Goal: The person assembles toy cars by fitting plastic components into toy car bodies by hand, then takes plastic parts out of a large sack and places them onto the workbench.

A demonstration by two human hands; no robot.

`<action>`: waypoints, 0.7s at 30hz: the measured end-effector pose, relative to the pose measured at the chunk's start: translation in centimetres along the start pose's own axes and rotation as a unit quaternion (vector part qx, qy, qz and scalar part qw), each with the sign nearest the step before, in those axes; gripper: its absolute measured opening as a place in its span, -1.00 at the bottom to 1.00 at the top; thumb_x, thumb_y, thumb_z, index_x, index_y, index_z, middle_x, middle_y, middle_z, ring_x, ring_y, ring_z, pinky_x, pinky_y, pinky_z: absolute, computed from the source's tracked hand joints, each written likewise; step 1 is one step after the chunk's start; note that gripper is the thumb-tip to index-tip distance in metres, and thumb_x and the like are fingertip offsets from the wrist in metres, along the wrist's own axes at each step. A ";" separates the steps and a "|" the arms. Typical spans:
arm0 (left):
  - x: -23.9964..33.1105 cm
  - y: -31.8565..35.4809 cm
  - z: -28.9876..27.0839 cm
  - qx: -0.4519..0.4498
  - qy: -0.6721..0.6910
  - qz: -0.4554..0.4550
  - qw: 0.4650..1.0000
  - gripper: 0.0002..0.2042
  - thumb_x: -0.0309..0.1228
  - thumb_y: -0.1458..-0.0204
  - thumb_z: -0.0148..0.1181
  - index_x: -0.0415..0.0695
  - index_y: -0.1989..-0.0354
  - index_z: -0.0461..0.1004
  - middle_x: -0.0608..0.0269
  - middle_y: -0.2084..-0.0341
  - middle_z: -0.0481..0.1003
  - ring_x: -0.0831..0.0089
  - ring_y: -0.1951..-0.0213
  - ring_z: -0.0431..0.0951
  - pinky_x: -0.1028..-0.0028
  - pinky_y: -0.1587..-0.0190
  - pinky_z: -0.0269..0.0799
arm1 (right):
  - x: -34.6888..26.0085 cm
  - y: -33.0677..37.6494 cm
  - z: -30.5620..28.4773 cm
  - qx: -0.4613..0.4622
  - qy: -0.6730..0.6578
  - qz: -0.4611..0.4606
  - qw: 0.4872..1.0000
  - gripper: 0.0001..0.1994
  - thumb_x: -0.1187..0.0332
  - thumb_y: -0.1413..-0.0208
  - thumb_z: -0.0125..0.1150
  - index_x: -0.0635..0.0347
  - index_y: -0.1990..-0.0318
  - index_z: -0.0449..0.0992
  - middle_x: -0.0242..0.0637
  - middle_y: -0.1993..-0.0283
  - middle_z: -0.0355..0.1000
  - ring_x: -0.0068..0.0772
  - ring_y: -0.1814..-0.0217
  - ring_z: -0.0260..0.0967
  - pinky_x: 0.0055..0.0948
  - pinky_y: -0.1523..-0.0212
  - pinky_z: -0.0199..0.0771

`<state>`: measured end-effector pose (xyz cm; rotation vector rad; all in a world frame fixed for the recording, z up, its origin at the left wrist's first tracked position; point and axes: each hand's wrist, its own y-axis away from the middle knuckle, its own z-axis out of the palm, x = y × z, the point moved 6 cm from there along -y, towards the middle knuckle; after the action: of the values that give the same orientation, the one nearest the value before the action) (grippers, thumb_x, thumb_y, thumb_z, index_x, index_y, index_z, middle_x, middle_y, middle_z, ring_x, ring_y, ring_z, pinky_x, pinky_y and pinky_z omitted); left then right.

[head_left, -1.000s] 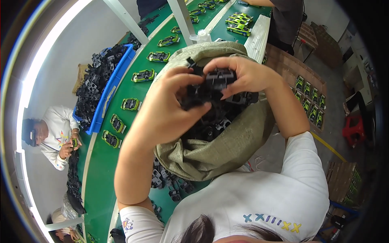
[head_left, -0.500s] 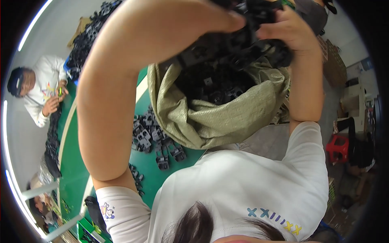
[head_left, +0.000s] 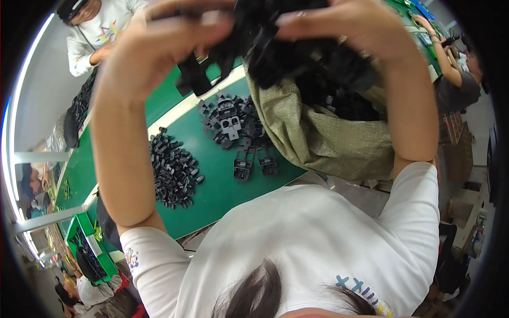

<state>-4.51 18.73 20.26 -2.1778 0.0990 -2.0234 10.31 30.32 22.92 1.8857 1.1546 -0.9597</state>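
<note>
Between my two hands, at the top of the view, is a bunch of black plastic parts [head_left: 268,47], blurred by motion. My left hand [head_left: 146,50] closes on its left side and my right hand [head_left: 355,26] on its right side. Below my right hand stands an olive woven sack [head_left: 328,140], its mouth open, with more black parts inside. A heap of black plastic housings [head_left: 231,124] lies on the green table [head_left: 212,196], just left of the sack. Two such parts sit apart at the heap's near side.
Left of the heap is a pile of small black pieces [head_left: 174,172]. A green crate [head_left: 87,249] with black parts stands at the lower left. Co-workers sit across the table [head_left: 98,32], at the lower left and at the far right [head_left: 458,69].
Both hands have carried the bunch of black parts leftward from over the sack toward the table. My view has turned, showing more of the table and the small pieces.
</note>
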 end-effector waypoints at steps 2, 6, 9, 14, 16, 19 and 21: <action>-4.3 4.3 -1.1 0.061 0.003 -0.014 0.998 -0.57 -0.55 0.13 0.30 -0.25 -0.02 0.48 0.29 0.31 0.55 0.63 0.29 0.52 0.62 0.17 0.43 | 2.6 -2.3 3.7 0.079 0.164 -0.162 0.970 -0.58 0.34 0.14 0.46 0.16 0.07 0.50 -0.32 0.34 0.51 -0.55 0.29 0.44 -0.53 0.18 0.44; -12.1 9.8 -1.0 0.064 -0.038 -0.092 0.993 -0.51 -0.65 0.17 0.30 -0.28 -0.05 0.45 0.20 0.01 0.46 0.51 0.02 0.46 0.48 -0.07 0.38 | 8.1 -3.2 12.1 0.066 0.140 -0.180 0.972 -0.65 0.27 0.16 0.42 0.21 0.23 0.50 0.01 0.28 0.48 0.05 0.15 0.45 -0.14 0.13 0.44; -15.5 12.7 0.0 0.077 -0.215 -0.086 0.970 -0.56 -0.65 0.24 0.32 -0.24 0.07 0.50 0.09 -0.05 0.43 0.23 -0.06 0.46 0.36 -0.08 0.39 | 11.3 -3.2 16.3 -0.034 0.208 -0.085 0.974 -0.56 0.35 0.10 0.37 0.18 0.03 0.40 0.09 -0.04 0.30 0.07 0.00 0.37 -0.18 -0.02 0.41; -16.1 13.6 2.0 0.027 -0.443 -0.055 0.895 -0.55 -0.63 0.32 0.32 -0.21 0.12 0.46 0.02 -0.14 0.33 0.02 -0.15 0.35 0.23 -0.15 0.33 | 11.4 -1.6 18.2 -0.067 0.351 -0.134 0.924 -0.41 0.33 0.12 0.40 0.23 -0.10 0.31 0.37 -0.22 0.10 0.15 -0.10 0.32 -0.15 -0.11 0.40; -15.6 13.9 2.3 0.021 -0.451 -0.056 0.891 -0.53 -0.61 0.33 0.29 -0.20 0.10 0.44 0.02 -0.13 0.33 0.03 -0.18 0.31 0.21 -0.19 0.28 | 10.5 -0.9 17.2 -0.092 0.355 -0.142 0.919 -0.44 0.33 0.10 0.39 0.23 -0.09 0.33 0.29 -0.25 0.10 0.11 -0.13 0.31 -0.12 -0.11 0.39; -13.9 13.6 2.4 0.019 -0.457 -0.055 0.887 -0.56 -0.59 0.34 0.21 -0.22 0.13 0.45 0.03 -0.15 0.32 0.02 -0.16 0.33 0.22 -0.19 0.27 | 7.1 1.0 11.8 0.002 0.325 -0.248 0.913 -0.64 0.34 0.03 0.30 0.29 0.07 0.45 0.07 -0.07 0.35 -0.03 -0.03 0.40 -0.25 0.00 0.46; -13.1 13.7 1.6 0.025 -0.427 -0.073 0.901 -0.60 -0.56 0.37 0.11 -0.24 0.20 0.47 0.01 -0.11 0.35 0.01 -0.12 0.36 0.22 -0.16 0.30 | 7.2 1.2 6.7 0.015 0.268 -0.175 0.947 -0.67 0.31 0.02 0.30 0.26 0.11 0.48 -0.05 0.11 0.47 -0.10 0.08 0.45 -0.27 0.07 0.47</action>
<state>-3.09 7.48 4.99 -2.8694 -0.2299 -0.9268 12.29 26.99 13.83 2.0736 1.8513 -0.6503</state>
